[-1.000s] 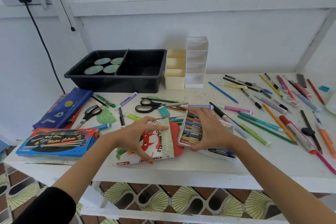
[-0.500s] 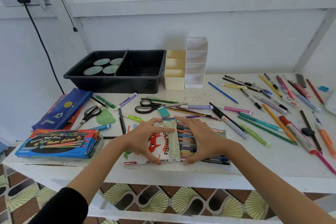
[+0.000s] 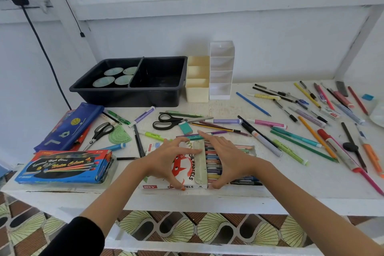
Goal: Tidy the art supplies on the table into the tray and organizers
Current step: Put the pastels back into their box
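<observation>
Judging by the white table (image 3: 291, 191), barely begun. Holds only four pale discs (image 3: 104, 81) in the left compartment of the black tray (image 3: 128, 94), far left. Shows nothing inside the cream organizer (image 3: 197, 91) or the white organizer (image 3: 221, 68) beside it. Leaves the water colour box (image 3: 62, 167) near left. Grips the oil pastels box (image 3: 187, 164) at the near edge, left hand (image 3: 164, 158) curled on its sleeve, right hand (image 3: 230, 158) curled round its inner part, probably to close it. Leaves scissors (image 3: 168, 121), pens and pencils (image 3: 297, 137) scattered rightward.

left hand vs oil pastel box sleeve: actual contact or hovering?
Touching. Head view: the left hand grips the oil pastel box sleeve, thumb tip on its front edge, fingers on its top. The right hand grips the pastel tray.
</observation>
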Available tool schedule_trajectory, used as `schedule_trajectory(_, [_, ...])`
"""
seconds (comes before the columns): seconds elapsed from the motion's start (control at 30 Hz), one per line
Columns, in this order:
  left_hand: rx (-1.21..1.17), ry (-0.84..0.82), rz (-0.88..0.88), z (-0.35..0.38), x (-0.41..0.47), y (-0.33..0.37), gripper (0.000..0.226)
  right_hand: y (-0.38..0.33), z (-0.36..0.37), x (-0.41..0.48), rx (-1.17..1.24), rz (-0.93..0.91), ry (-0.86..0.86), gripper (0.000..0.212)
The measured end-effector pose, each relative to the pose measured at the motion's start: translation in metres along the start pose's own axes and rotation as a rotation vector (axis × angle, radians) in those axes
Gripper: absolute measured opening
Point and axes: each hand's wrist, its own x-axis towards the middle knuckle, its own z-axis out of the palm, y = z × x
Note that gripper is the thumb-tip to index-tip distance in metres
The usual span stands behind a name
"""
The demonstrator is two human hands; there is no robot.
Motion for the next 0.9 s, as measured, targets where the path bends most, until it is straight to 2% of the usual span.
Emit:
schedule_trajectory(0.1, [0.003,-0.017,-0.014,-0.001,0.0,0.0,0.095,-0.004,-0.002,-0.005,0.017,0.027,0.021,0.127])
schedule_trajectory(0.27, [-0.01,-0.033,-0.017,0.001,0.001,-0.003,0.093,0.017,-0.018,-0.026,-0.148,0.122,-0.061,0.129])
schedule_trajectory(0.5, [0.048,-0.063,0.028,-0.001,0.015,0.015,0.097,0.006,-0.013,-0.015,-0.037,0.047,-0.009,0.121])
schedule_trajectory(0.63, [0.082,-0.038,0.019,0.003,0.017,0.015,0.098,0.002,-0.015,-0.023,0.024,0.133,0.01,0.124])
schedule_trajectory(0.7, [0.072,-0.026,0.015,0.006,0.016,0.011,0.097,0.007,-0.01,-0.033,0.093,0.27,0.2,0.101])
schedule_trajectory(0.8, [0.063,-0.015,0.011,0.007,0.015,0.013,0.096,0.013,0.009,-0.043,0.252,0.546,0.597,0.039])
schedule_trajectory(0.83, [0.062,-0.012,0.008,0.007,0.016,0.014,0.096,0.01,0.014,-0.045,0.298,0.608,0.653,0.029])
schedule_trajectory(0.9, [0.072,0.002,0.005,0.007,0.016,0.015,0.095,0.005,0.021,-0.045,0.361,0.653,0.693,0.028])
